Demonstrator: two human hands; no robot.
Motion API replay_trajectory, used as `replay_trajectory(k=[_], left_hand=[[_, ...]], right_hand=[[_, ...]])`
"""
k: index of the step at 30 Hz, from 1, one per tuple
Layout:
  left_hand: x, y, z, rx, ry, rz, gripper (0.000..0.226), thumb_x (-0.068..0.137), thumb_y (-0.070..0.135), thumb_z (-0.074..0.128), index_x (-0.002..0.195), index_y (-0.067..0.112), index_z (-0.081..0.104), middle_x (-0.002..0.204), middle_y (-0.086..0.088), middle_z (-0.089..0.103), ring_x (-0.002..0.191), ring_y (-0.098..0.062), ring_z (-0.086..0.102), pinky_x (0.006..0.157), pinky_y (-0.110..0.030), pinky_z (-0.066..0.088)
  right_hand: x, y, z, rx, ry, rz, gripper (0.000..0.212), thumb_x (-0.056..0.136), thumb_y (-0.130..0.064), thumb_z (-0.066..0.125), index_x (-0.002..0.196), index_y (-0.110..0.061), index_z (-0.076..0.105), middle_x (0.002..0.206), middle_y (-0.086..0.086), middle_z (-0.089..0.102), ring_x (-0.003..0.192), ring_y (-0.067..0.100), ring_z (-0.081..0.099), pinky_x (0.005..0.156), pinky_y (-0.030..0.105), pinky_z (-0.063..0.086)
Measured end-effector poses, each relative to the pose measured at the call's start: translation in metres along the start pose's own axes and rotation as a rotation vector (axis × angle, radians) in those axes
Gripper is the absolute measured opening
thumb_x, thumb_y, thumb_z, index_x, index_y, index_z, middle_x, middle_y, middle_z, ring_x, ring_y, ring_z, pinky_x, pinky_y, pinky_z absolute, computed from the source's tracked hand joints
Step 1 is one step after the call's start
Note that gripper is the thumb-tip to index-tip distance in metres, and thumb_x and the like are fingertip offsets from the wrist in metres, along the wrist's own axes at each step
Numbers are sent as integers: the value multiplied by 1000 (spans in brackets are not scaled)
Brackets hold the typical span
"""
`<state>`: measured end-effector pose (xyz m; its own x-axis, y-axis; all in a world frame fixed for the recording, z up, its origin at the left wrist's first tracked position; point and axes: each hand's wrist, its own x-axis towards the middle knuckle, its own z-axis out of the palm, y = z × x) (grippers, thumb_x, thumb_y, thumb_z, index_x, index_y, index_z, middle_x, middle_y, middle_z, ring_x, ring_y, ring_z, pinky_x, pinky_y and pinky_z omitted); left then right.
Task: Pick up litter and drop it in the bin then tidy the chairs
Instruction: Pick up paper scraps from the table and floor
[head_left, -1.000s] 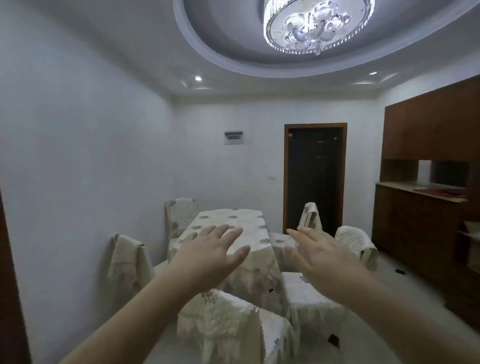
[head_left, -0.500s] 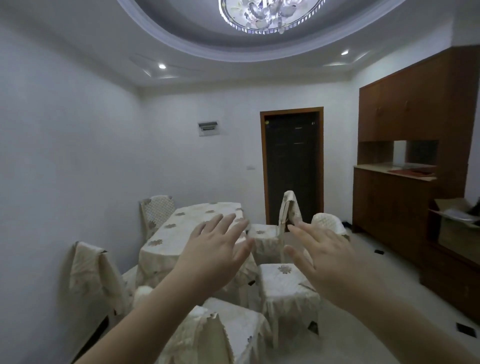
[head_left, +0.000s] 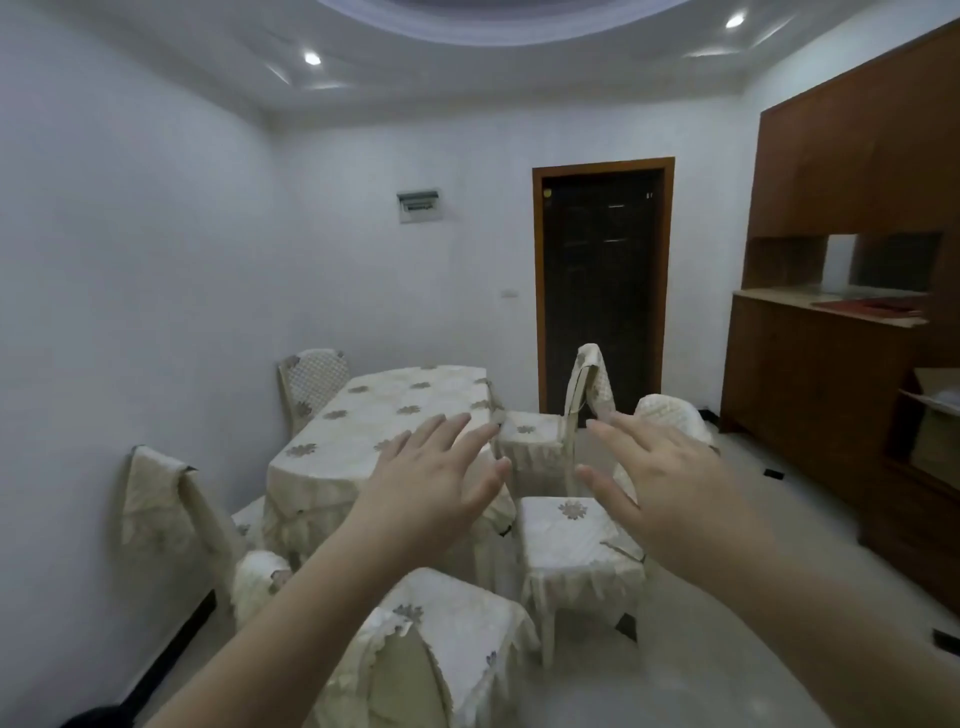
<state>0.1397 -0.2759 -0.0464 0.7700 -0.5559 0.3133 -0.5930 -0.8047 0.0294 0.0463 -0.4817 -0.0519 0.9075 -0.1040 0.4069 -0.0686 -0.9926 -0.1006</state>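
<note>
White walls go all round this room, and small lights shine in the ceiling. Both hands are held out in the air, palms down, fingers straight and spread, holding nothing: the left hand over the table, the right hand over a chair. A cream cloth with flowers covers the table. Chairs in the same cloth stand around it, some turned away from it. One more chair stands at the far left corner. Small dark bits lie on the pale floor by the brown cupboard, and another near the right edge. A dark door is in the back wall. I cannot see a bin.
</note>
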Motion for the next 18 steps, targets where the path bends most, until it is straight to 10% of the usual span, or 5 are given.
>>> replay_trajectory(k=[18], left_hand=[[199, -59, 121, 118, 78, 230, 66, 88, 70, -2, 148, 45, -12, 160, 10, -14, 144, -16, -26, 118, -45, -10]], right_hand=[[165, 52, 108, -195, 15, 54, 75, 83, -71, -2, 150, -39, -9, 161, -3, 10, 147, 17, 10, 114, 34, 4]])
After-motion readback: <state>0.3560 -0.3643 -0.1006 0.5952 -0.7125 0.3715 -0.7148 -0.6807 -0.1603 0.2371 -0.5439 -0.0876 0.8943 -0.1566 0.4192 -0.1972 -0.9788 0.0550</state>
